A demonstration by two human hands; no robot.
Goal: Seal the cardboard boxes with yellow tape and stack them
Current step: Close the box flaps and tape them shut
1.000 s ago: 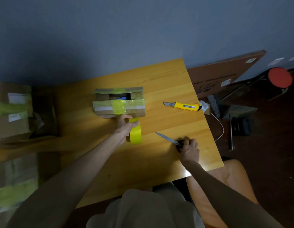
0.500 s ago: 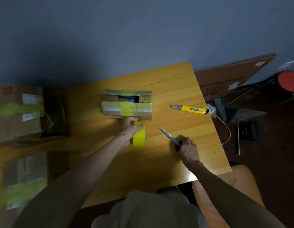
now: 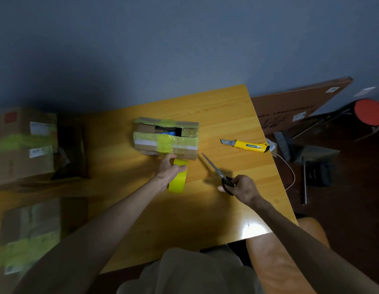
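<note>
The cardboard box [image 3: 166, 139] sits on the table [image 3: 226, 107], toward its far edge. Just in front of the box stands the roll of tape [image 3: 178, 181] in the left hand [image 3: 168, 168] — the utility knife [image 3: 246, 145] lies to the box's right, and the scissors [image 3: 218, 172] are front-right of it in the right hand [image 3: 241, 187]. Well left of the box are stacked boxes [image 3: 23, 145].

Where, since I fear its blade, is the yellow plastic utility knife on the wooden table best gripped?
Grip the yellow utility knife round its handle's middle, from above. It lies flat, its metal blade end pointing left toward the taped cardboard box, so approach from the right-hand end.
</note>
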